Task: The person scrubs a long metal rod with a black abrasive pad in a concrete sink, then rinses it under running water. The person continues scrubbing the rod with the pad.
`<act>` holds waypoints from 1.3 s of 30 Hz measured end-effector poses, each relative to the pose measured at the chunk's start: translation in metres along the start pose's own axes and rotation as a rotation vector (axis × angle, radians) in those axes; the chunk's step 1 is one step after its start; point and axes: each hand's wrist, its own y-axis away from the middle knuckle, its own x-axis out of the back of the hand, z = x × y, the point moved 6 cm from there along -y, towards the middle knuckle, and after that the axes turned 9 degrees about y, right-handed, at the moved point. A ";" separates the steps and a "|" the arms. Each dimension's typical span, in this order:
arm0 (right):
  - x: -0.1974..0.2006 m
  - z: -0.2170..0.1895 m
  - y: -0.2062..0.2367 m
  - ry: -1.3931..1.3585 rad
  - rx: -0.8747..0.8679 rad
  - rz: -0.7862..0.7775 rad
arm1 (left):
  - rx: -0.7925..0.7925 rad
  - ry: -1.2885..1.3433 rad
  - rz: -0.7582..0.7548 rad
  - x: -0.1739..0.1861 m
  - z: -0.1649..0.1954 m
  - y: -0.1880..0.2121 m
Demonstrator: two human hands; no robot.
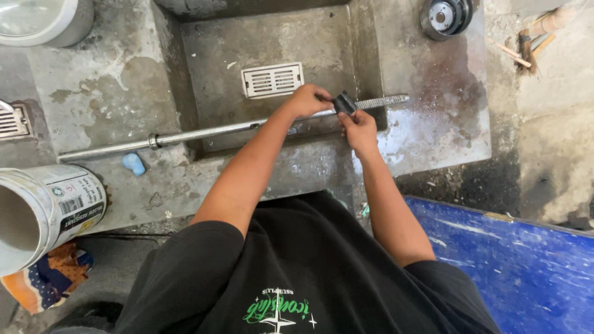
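Note:
A long steel shaft (204, 132) lies across a sunken concrete wash basin (210, 80), its splined end (387, 100) pointing right. My left hand (306, 101) is wrapped around the shaft near that end. My right hand (357, 127) holds a small dark pad (344, 102) pressed against the shaft beside the left hand.
A white drain grate (272, 80) sits in the basin floor. A round metal hub (445, 17) rests at the top right. A white bucket (43, 207) lies at left, a blue lump (133, 163) on the ledge, and a blue panel (513, 260) at lower right.

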 end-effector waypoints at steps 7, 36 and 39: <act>0.002 -0.004 0.003 0.018 -0.057 0.082 | 0.043 0.116 -0.054 -0.008 0.003 -0.007; 0.000 -0.026 0.024 0.719 0.389 0.311 | 0.219 0.359 -0.153 -0.001 -0.024 -0.017; -0.002 -0.028 0.022 0.771 0.421 0.304 | 0.181 0.269 -0.162 0.000 -0.019 -0.013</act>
